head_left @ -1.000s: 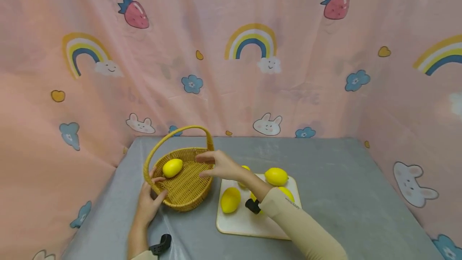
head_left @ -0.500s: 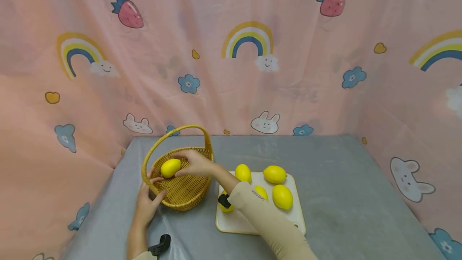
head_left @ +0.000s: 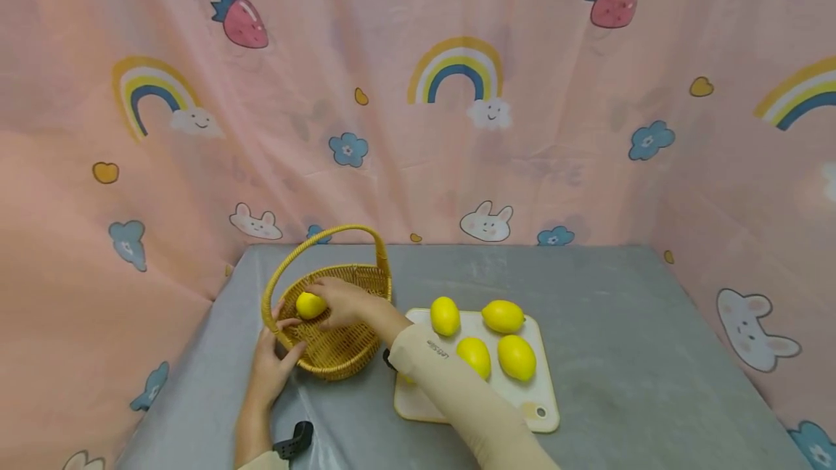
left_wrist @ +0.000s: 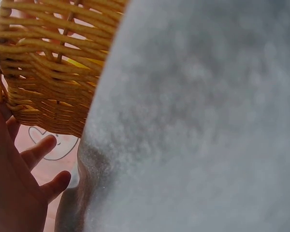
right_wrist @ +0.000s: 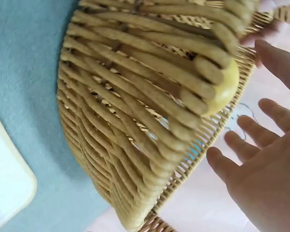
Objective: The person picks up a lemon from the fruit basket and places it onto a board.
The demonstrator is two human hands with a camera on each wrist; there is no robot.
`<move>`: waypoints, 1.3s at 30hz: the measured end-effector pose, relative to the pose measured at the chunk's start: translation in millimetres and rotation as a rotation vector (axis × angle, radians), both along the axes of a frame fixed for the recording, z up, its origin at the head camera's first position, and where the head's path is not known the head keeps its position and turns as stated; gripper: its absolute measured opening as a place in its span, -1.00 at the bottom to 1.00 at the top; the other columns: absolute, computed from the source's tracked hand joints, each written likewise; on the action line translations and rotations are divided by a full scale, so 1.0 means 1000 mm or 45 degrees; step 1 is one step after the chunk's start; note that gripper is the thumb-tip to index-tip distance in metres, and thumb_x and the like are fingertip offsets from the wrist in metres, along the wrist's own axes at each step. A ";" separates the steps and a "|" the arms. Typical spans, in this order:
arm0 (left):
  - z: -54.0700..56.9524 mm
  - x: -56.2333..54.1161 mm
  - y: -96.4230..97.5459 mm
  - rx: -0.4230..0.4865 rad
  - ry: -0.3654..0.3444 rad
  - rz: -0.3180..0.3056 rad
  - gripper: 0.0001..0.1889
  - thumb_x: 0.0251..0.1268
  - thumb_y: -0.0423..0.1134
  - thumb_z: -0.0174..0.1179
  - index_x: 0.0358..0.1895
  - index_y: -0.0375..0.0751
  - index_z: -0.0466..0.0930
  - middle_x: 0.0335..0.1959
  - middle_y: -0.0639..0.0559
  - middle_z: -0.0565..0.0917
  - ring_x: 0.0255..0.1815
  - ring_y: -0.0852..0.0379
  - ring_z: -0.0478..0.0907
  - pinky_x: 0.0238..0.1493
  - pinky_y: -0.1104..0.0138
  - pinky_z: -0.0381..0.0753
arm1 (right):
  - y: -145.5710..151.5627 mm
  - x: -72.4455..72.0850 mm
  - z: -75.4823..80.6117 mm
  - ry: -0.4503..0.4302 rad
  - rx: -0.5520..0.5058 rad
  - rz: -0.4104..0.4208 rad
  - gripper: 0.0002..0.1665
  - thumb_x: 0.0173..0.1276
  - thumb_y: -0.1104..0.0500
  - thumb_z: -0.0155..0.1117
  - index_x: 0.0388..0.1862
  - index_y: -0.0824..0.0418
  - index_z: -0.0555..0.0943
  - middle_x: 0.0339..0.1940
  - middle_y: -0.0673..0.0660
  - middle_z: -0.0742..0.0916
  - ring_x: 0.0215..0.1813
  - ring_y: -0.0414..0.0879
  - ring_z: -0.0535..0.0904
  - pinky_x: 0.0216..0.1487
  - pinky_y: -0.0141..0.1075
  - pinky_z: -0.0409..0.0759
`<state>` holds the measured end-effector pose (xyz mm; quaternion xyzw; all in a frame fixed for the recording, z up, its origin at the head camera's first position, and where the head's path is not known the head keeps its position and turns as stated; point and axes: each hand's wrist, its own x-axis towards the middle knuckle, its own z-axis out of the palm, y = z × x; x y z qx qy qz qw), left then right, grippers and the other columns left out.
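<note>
A yellow wicker basket with an arched handle stands at the left of the table, one lemon inside it. My left hand holds the basket's left rim near the handle's foot, fingers over the edge. The left wrist view shows two fingers of that hand spread clear of the wicker. Over the basket, my right hand is spread around the lemon, its fingertips covering the fruit's upper edge in the head view. In the right wrist view its fingers look loosely extended, and the rim partly hides the lemon.
To the right of the basket lies a white cutting board bearing several lemons; the right sleeve crosses it and hides one lemon almost wholly. A pink printed curtain hangs behind and beside the grey table.
My right hand has moved left from the basket's right side, down over the lemon inside. The left hand keeps its place on the rim. More of the board's lemons show now.
</note>
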<state>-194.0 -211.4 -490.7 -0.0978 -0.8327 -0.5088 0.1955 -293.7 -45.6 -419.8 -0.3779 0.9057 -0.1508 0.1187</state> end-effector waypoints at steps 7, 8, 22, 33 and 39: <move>-0.006 -0.003 -0.001 -0.007 0.013 0.013 -0.65 0.16 -0.56 0.26 0.05 -0.49 0.54 0.51 -0.31 0.19 0.47 -0.34 0.10 0.33 0.39 0.08 | -0.013 0.004 -0.015 0.173 0.271 0.007 -0.13 0.32 0.01 0.41 0.56 -0.05 0.27 0.61 0.01 0.21 0.56 -0.07 0.15 0.40 -0.17 0.32; -0.006 -0.003 -0.001 -0.011 0.010 0.012 -0.65 0.16 -0.55 0.27 0.04 -0.49 0.55 0.51 -0.33 0.19 0.48 -0.35 0.10 0.37 0.28 0.09 | -0.013 0.004 -0.017 0.191 0.290 0.007 -0.13 0.32 0.01 0.42 0.55 -0.06 0.28 0.61 0.01 0.21 0.55 -0.06 0.18 0.37 -0.17 0.35; -0.038 -0.020 -0.017 -0.006 -0.022 0.009 -0.64 0.22 -0.44 0.28 0.10 -0.38 0.56 0.56 -0.10 0.16 0.51 -0.19 0.07 0.35 0.31 0.08 | -0.008 0.018 -0.017 0.225 0.245 0.080 -0.24 0.27 -0.06 0.45 0.44 -0.12 0.44 0.25 0.03 0.49 0.10 -0.13 0.51 0.06 -0.26 0.51; -0.035 -0.017 -0.016 0.010 -0.013 0.006 -0.65 0.19 -0.49 0.26 0.08 -0.37 0.58 0.55 -0.09 0.19 0.49 -0.16 0.10 0.25 0.54 0.06 | -0.002 0.031 -0.026 0.326 0.231 0.186 -0.31 0.28 -0.11 0.43 0.33 -0.01 0.42 -0.11 -0.07 0.64 -0.21 -0.25 0.56 -0.21 -0.41 0.53; -0.033 -0.016 -0.015 0.018 0.004 -0.001 -0.66 0.19 -0.51 0.24 0.06 -0.36 0.58 0.56 -0.08 0.18 0.50 -0.17 0.09 0.22 0.57 0.08 | -0.004 0.040 -0.030 0.409 0.240 0.282 -0.39 0.33 -0.11 0.38 0.35 -0.14 0.50 0.18 0.01 0.56 -0.08 -0.25 0.58 -0.17 -0.42 0.57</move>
